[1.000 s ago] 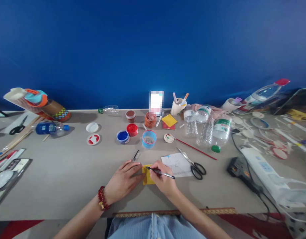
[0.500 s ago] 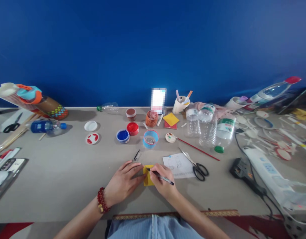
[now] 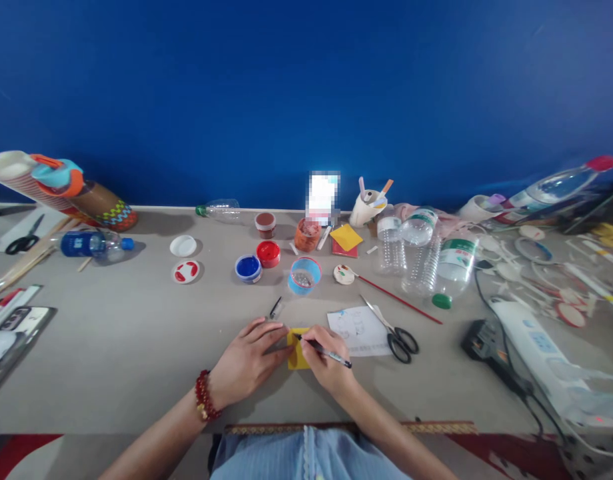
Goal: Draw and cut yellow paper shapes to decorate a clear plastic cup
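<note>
A small yellow paper (image 3: 297, 360) lies flat on the grey table in front of me. My left hand (image 3: 251, 360) rests open, palm down, with its fingertips on the paper's left edge. In my right hand (image 3: 327, 359) is a black pen (image 3: 331, 355), pinched between the fingers, its tip on the upper part of the paper. Just beyond my left fingers lies a pen cap (image 3: 276, 307). A white sheet with a drawing (image 3: 357, 330) sits to the right, and black-handled scissors (image 3: 397, 337) lie partly over it.
Open paint pots in blue (image 3: 248, 268) and red (image 3: 268, 253) and a blue cup (image 3: 304, 277) stand ahead. Plastic bottles (image 3: 451, 273), a red brush (image 3: 401, 301), a glue gun (image 3: 494, 353) and a power strip (image 3: 534, 347) are at the right. A blue-labelled bottle (image 3: 81, 244) lies left.
The view has shifted slightly, so the far objects appear a little higher and further right. Both hands keep their places at the yellow paper, the pen still held in my right hand.
</note>
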A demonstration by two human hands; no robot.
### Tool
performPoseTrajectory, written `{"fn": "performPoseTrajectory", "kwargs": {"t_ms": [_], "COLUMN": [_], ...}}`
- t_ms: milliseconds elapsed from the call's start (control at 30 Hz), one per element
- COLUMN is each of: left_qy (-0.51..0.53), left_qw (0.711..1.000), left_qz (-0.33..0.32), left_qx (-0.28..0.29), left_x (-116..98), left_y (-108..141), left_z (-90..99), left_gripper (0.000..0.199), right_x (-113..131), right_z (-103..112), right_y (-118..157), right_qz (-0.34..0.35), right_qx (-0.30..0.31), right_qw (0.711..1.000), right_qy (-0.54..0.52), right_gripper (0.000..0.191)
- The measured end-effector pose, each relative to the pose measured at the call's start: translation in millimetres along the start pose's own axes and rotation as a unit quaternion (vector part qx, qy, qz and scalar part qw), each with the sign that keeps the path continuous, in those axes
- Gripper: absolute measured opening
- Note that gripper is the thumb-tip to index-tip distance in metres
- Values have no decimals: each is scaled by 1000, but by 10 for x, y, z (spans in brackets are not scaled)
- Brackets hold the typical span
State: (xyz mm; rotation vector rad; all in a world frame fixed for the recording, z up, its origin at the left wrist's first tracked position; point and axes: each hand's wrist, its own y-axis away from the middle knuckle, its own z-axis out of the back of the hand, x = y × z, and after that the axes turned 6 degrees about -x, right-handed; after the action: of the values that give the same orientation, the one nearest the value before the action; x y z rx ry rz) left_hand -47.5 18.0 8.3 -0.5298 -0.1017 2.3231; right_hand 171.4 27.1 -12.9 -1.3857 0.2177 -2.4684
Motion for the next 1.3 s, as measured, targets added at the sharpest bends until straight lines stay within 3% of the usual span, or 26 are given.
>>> {"fn": "performPoseTrajectory", "kwargs": {"t_ms": [1000,1300], "left_qy": [5,6], "left_qw": [1000,1000], "left_qz": [-5,3], "left_qx": [-10,3], "left_x": [-1,-3], "left_y": [-2,-2], "left_z": [6,13], "left_gripper": [34,34], "right_x": [55,49], "right_z": [20,67], "right_y": [-23,-18], "right_qz": [-37,8], "right_qx": [9,-30], "right_qw": [999,1000], "right_qy": [-17,3], "right_gripper": [8,11]}}
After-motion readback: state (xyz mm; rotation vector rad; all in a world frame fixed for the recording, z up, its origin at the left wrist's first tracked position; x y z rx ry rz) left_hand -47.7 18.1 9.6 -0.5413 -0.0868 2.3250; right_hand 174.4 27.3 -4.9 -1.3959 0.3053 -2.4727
